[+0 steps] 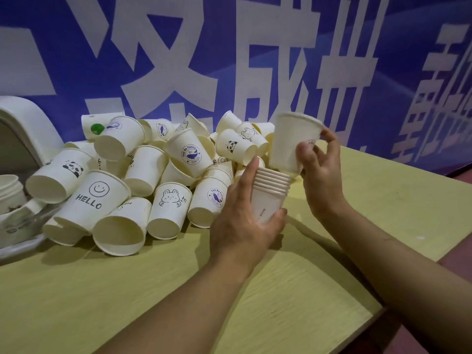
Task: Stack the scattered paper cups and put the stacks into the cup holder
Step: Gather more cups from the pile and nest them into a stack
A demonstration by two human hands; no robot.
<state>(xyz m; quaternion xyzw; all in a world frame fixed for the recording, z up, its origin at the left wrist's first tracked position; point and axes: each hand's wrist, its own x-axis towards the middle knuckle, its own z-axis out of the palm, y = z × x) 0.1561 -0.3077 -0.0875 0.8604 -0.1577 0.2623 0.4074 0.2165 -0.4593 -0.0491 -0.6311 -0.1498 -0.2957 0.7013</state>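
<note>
My left hand (240, 223) grips a stack of several nested white paper cups (268, 198), held upright above the table. My right hand (320, 172) holds a single white paper cup (291, 141) whose base sits in the top of that stack, tilted slightly left. A heap of scattered white paper cups (143, 175) with printed pandas, rabbits, whales and a smiley "HELLO" lies on the table to the left, most on their sides. At the far left edge stands a white cup holder (23, 129), partly cut off.
A yellow-green wooden table (178, 302) carries everything; its right edge runs diagonally past my right forearm. A blue banner with large white characters (229, 60) hangs close behind the heap. Clear plastic wrapping with more cups (12, 215) lies at the left edge.
</note>
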